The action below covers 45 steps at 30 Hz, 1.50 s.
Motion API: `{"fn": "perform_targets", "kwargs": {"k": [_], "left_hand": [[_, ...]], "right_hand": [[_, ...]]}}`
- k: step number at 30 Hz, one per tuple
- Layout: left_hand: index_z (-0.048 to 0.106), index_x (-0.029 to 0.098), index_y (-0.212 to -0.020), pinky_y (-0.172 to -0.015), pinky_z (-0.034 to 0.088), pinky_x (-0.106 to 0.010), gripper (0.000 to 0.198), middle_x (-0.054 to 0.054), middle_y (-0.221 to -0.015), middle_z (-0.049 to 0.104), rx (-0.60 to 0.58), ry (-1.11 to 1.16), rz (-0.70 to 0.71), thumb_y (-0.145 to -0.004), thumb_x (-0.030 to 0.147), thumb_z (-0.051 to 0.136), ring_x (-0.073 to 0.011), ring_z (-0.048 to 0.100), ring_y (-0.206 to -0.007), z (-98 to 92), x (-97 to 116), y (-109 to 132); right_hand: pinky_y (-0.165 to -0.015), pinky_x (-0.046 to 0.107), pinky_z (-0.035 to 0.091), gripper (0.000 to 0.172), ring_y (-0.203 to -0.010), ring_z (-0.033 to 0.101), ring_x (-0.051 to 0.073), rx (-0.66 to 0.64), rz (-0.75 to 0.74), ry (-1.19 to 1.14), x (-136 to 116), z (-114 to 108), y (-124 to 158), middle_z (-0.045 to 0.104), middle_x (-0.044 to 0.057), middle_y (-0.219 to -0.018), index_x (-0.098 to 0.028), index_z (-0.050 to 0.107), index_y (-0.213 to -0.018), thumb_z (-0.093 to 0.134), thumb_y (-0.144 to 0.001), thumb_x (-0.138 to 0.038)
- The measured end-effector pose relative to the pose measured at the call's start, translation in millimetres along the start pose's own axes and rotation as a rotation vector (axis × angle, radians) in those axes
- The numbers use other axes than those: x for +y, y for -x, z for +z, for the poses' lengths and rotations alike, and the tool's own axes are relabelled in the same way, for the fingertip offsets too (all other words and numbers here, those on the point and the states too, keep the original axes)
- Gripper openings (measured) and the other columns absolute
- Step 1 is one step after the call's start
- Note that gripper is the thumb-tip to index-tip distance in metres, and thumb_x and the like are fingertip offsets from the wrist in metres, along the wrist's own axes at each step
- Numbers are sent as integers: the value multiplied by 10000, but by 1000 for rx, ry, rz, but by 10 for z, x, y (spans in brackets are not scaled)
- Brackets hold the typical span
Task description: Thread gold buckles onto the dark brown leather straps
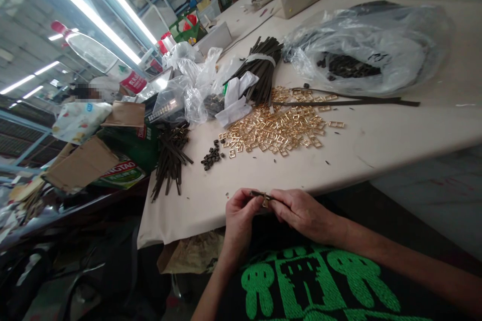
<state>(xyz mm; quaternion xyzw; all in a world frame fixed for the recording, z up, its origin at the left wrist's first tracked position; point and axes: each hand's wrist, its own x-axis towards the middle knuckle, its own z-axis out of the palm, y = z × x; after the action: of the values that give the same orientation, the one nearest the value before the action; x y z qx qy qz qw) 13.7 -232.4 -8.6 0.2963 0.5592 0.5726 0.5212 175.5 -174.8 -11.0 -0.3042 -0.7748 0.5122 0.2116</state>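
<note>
At the table's front edge my left hand [241,206] and my right hand [297,209] meet, fingers pinched. Between them is a thin dark strap [259,194] with a small gold buckle [265,201] on it; the fingers hide much of both. Beyond my hands lies a heap of gold buckles [269,127]. Small dark loops [212,155] sit left of the heap. A loose pile of dark straps [171,157] rests at the table's left edge, and a tied bundle of straps [263,67] stands behind the buckles.
A clear plastic bag [371,47] with dark pieces inside lies at the back right. Two long strips [350,101] lie in front of it. Crumpled plastic bags [199,75] are at the back left. A cardboard box [81,165] and a large bottle [100,55] stand left of the table [181,215].
</note>
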Motion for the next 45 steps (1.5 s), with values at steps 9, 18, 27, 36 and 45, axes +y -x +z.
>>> {"fn": "perform_targets", "kwargs": {"k": [9,18,27,36,45], "left_hand": [[668,152,-737,-582,429,-180,192,37,-651,628,45,157,-73,-658,233,823,-62,518,-562,-14,-43,-32],[664,156,-805,-637,476,-211,218,29,-686,667,1,126,-89,-660,181,825,-93,592,-613,65,-84,23],[623,147,-757,-564,403,-189,181,46,-609,598,-60,127,-105,-712,197,791,-74,514,-546,-14,-177,-29],[591,150,-767,-534,352,-181,189,56,-611,559,-62,100,-96,-778,254,748,-58,444,-527,-16,-216,2],[564,157,-757,-538,355,-199,247,54,-576,525,-85,-20,-60,-888,354,635,-71,452,-526,-31,-217,34]], "right_hand": [[-563,256,369,257,-567,536,148,25,47,80,-4,53,-2,591,-1,-616,-199,538,-741,380,-939,-242],[-544,258,339,274,-550,509,140,19,21,60,0,108,-54,556,-10,-587,-212,468,-692,354,-940,-245],[-583,269,362,246,-606,532,159,-75,-18,76,14,117,-38,605,22,-675,-199,515,-738,369,-932,-237],[-633,289,385,309,-681,588,190,-97,-28,138,67,133,-42,661,56,-762,-187,583,-815,339,-977,-285],[-653,284,400,411,-705,607,186,-63,-6,65,32,128,-20,683,56,-774,-183,634,-796,313,-994,-348]]}}
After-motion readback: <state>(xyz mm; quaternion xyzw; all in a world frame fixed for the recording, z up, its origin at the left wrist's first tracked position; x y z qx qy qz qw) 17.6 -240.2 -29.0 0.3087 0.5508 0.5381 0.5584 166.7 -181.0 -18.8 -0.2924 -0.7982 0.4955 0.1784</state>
